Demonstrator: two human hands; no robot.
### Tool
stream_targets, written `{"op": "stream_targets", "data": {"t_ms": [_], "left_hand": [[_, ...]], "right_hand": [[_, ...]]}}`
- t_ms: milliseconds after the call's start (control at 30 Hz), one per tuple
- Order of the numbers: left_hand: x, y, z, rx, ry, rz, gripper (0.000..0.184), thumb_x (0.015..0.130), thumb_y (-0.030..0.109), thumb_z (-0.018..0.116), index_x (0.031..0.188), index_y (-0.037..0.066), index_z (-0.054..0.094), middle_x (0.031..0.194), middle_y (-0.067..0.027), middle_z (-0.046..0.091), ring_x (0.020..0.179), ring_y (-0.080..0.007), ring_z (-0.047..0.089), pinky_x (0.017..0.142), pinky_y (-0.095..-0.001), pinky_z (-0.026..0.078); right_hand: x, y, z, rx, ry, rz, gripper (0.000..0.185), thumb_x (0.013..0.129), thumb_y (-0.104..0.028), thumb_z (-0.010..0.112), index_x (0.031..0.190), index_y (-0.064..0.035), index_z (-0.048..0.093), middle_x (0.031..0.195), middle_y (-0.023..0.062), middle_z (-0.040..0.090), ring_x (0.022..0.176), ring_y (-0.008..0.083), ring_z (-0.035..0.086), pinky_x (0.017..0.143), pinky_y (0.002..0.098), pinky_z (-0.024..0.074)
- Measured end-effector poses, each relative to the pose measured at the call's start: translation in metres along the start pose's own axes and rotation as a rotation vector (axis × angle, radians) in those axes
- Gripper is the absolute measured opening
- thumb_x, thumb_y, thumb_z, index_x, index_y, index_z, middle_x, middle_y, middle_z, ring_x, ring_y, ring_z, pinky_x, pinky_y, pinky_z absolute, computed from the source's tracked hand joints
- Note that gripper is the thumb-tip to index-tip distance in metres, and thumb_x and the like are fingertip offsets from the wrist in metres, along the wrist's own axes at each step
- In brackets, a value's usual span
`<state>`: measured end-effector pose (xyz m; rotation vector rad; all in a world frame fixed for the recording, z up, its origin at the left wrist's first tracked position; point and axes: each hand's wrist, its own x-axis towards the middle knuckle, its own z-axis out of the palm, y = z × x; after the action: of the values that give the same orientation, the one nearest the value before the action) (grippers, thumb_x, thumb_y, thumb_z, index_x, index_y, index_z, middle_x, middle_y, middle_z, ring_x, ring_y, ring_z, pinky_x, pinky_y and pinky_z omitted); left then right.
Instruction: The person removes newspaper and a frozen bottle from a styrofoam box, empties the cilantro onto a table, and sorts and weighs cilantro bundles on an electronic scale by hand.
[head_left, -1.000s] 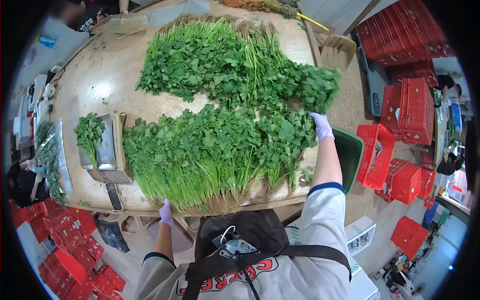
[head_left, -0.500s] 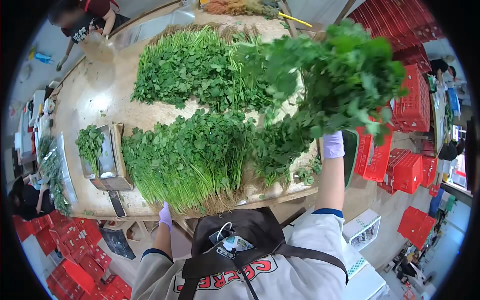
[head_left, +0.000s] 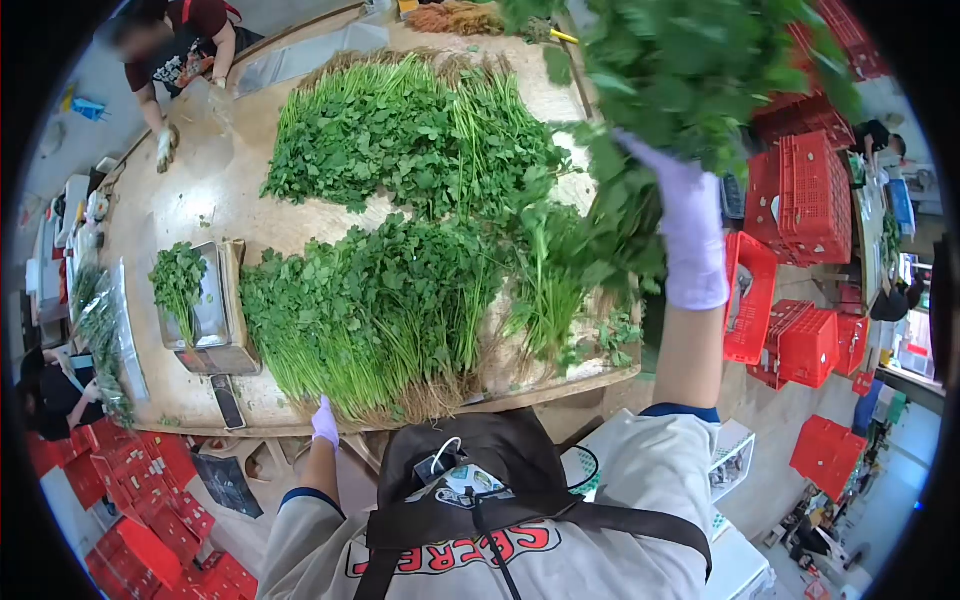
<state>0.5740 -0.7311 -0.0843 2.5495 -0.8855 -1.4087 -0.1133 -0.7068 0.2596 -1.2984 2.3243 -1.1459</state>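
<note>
A big wooden worktop (head_left: 230, 160) holds lots of leafy greens. The near row (head_left: 370, 300) is long and thick, with its roots along the near edge and its leaves pointing to the middle. The far row (head_left: 410, 140) lies toward the far edge, turned the other way, with its roots at the back. A big lifted bunch (head_left: 680, 80) hangs in the air over the right edge, by the far right corner, and looks blurry. A smaller bunch (head_left: 548, 290) lies toward the near right corner. Toward the left edge sits a metal tray (head_left: 212, 290) with a little bunch (head_left: 178, 285) in it. The right hand (head_left: 685, 210), in a purple glove, grips the lifted bunch, and leaves hide most of its fingers. The left hand (head_left: 325, 422), in a purple glove too, is at the near edge, just beside the near row's roots; I cannot tell if it holds anything. A dark phone (head_left: 228, 402) lies near the near left corner.
</note>
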Motion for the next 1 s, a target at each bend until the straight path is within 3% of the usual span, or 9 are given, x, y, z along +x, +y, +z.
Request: {"op": "stream_targets", "data": {"t_ms": [133, 200, 267, 333, 533, 700, 867, 900, 1000], "left_hand": [[-0.014, 0.008, 0.004, 0.016, 0.054, -0.005, 0.082, 0.083, 0.057, 0.054, 0.13, -0.009, 0.041, 0.134, -0.0147, 0.046, 0.118, -0.0237, 0.046, 0.099, -0.0349, 0.036], [-0.007, 0.005, 0.005, 0.014, 0.025, 0.0, 0.082, 0.085, 0.059, 0.05, 0.133, -0.007, 0.039, 0.136, -0.0149, 0.043, 0.123, -0.0241, 0.042, 0.101, -0.0343, 0.034], [0.014, -0.01, 0.006, -0.007, 0.028, 0.017, 0.082, 0.085, 0.059, 0.05, 0.133, -0.007, 0.039, 0.137, -0.0153, 0.043, 0.124, -0.0244, 0.041, 0.102, -0.0345, 0.033], [0.02, -0.018, 0.008, -0.071, 0.065, 0.076, 0.081, 0.083, 0.055, 0.055, 0.132, -0.008, 0.039, 0.136, -0.0141, 0.044, 0.12, -0.0236, 0.045, 0.099, -0.0343, 0.036], [-0.041, 0.031, -0.032, 0.01, -0.025, -0.283, 0.078, 0.076, 0.049, 0.065, 0.127, -0.007, 0.044, 0.131, -0.0159, 0.048, 0.12, -0.0265, 0.044, 0.097, -0.0358, 0.038], [0.033, 0.016, -0.1, 0.046, 0.376, 0.161, 0.082, 0.074, 0.04, 0.07, 0.13, -0.01, 0.037, 0.126, -0.021, 0.05, 0.115, -0.0293, 0.048, 0.098, -0.0354, 0.037], [0.043, 0.098, -0.07, -0.188, 0.03, 0.482, 0.063, 0.088, 0.04, 0.052, 0.133, -0.001, 0.038, 0.13, -0.0202, 0.047, 0.12, -0.0318, 0.044, 0.102, -0.0385, 0.033], [0.034, 0.115, -0.056, 0.323, 0.145, 0.65, 0.055, 0.089, 0.037, 0.05, 0.128, 0.0, 0.042, 0.123, -0.0242, 0.049, 0.112, -0.037, 0.047, 0.097, -0.0423, 0.036], [0.034, 0.119, -0.002, 0.442, 0.347, 0.693, 0.053, 0.09, 0.035, 0.046, 0.126, -0.003, 0.042, 0.116, -0.0282, 0.05, 0.109, -0.0416, 0.048, 0.093, -0.0466, 0.038]], "right_hand": [[-0.058, -0.03, 0.077, 0.509, 0.042, 0.068, 0.06, 0.075, 0.003, 0.062, 0.132, -0.0053, 0.044, 0.084, 0.0078, 0.061, 0.068, 0.0135, 0.058, 0.068, 0.0262, 0.0493], [-0.092, -0.006, 0.129, 0.134, -0.156, 0.565, 0.1, 0.069, -0.015, 0.074, 0.142, 0.0057, 0.009, 0.115, 0.0204, 0.055, 0.081, 0.0221, 0.06, 0.082, 0.0301, 0.0503], [-0.138, 0.046, 0.196, -0.193, -0.459, 0.591, 0.103, 0.074, -0.043, 0.067, 0.142, 0.0059, 0.008, 0.135, 0.0289, 0.034, 0.113, 0.0338, 0.048, 0.101, 0.0422, 0.036], [-0.215, 0.105, 0.26, -0.695, -0.378, 0.144, 0.099, 0.075, -0.061, 0.056, 0.142, 0.0025, 0.02, 0.143, 0.0278, 0.022, 0.124, 0.0419, 0.035, 0.106, 0.0488, 0.0239], [-0.221, 0.083, 0.246, -0.374, -0.165, 0.31, 0.078, 0.081, -0.044, 0.059, 0.139, 0.0003, 0.03, 0.143, 0.0251, 0.028, 0.132, 0.0402, 0.027, 0.109, 0.0472, 0.0179], [-0.245, 0.057, 0.22, -0.349, 0.04, 0.139, 0.061, 0.079, -0.018, 0.063, 0.132, 0.0, 0.039, 0.131, 0.023, 0.042, 0.127, 0.04, 0.032, 0.107, 0.0471, 0.0237], [-0.313, 0.021, 0.246, -0.423, 0.188, 0.327, 0.054, 0.079, -0.014, 0.062, 0.127, 0.0022, 0.042, 0.128, 0.0214, 0.044, 0.126, 0.037, 0.033, 0.106, 0.0463, 0.0248], [-0.328, 0.017, 0.252, -0.387, 0.224, 0.377, 0.053, 0.079, -0.012, 0.063, 0.127, 0.0021, 0.043, 0.128, 0.021, 0.044, 0.126, 0.036, 0.034, 0.106, 0.0456, 0.0253], [-0.37, 0.018, 0.269, -0.39, 0.285, 0.505, 0.052, 0.078, -0.006, 0.063, 0.126, 0.0018, 0.043, 0.127, 0.0208, 0.045, 0.123, 0.0342, 0.038, 0.104, 0.0442, 0.0276]]}}
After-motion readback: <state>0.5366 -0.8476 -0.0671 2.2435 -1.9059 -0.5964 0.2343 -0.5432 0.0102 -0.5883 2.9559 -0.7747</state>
